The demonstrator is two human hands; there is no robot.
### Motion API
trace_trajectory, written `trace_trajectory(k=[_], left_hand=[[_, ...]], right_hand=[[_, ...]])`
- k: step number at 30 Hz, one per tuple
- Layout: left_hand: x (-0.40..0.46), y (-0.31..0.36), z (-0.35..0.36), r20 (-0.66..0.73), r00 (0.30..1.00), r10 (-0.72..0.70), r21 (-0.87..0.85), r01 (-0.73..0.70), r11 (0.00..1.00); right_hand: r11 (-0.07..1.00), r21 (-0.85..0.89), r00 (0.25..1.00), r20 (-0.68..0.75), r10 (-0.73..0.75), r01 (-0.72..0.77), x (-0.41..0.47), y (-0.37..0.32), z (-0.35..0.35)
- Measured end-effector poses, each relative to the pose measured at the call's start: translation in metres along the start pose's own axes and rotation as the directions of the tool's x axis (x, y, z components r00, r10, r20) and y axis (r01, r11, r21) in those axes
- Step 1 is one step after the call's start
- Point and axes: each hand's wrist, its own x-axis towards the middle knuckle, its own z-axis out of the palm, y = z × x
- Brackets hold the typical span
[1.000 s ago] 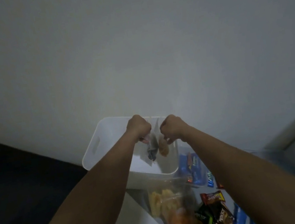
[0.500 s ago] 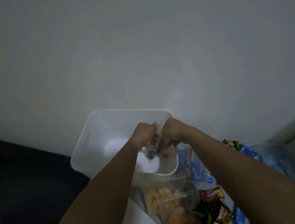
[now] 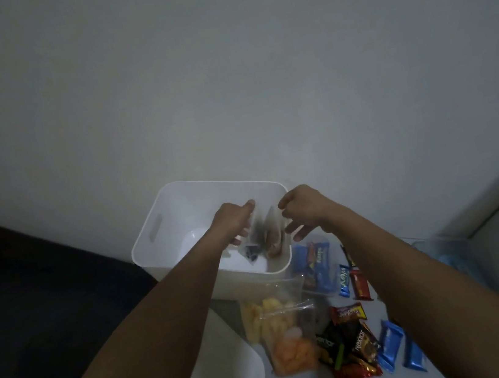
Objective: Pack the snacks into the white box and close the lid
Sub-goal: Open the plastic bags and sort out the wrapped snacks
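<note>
Both hands are over the open white box (image 3: 164, 232), which stands at the far edge of the surface against the wall (image 3: 226, 80); whether that surface is a desk or the floor cannot be told. The left hand (image 3: 235, 223) has its fingers loosely curled against a clear snack pouch (image 3: 264, 238) with dark and brown contents, and the pouch sits inside the box along its right wall. Whether those fingers are pinching the pouch or only touching it cannot be told in the dim light. The right hand (image 3: 301, 210) hovers just beside the pouch with fingers spread and released, grasping nothing. Judged from this layout, the task is at an early stage — one pouch is in the box and the rest of the box interior looks bare. Still to pack: a clear bag of yellow and orange chips (image 3: 281, 331) just in front of the box, a blue biscuit pack (image 3: 314, 263) touching the box's right side, small blue and red bars (image 3: 352, 281) beside it, a cluster of dark and red wrappers (image 3: 350, 344) nearer the person, and blue bars (image 3: 398, 347) at the near right. The white lid (image 3: 232, 370) lies flat at the near edge, off the box — closing remains undone. The chip bag partly overlaps the lid, so it probably needs lifting before the lid comes free. A dark area (image 3: 51, 313) lies to the left.
</note>
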Motion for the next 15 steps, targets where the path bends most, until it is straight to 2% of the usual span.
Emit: trace_trajectory(k=[9,15], left_hand=[[-0.017,-0.010,-0.007,-0.058,0.997,0.045,0.207,-0.032,0.978],[-0.007,-0.016,-0.005,-0.159,0.978,0.135,0.382,-0.065,0.922]], right_hand=[[0.997,-0.053,0.999,0.017,-0.051,0.052,-0.033,0.007,0.007],[0.991,-0.111,0.996,-0.033,-0.082,0.078,-0.022,0.012,0.006]])
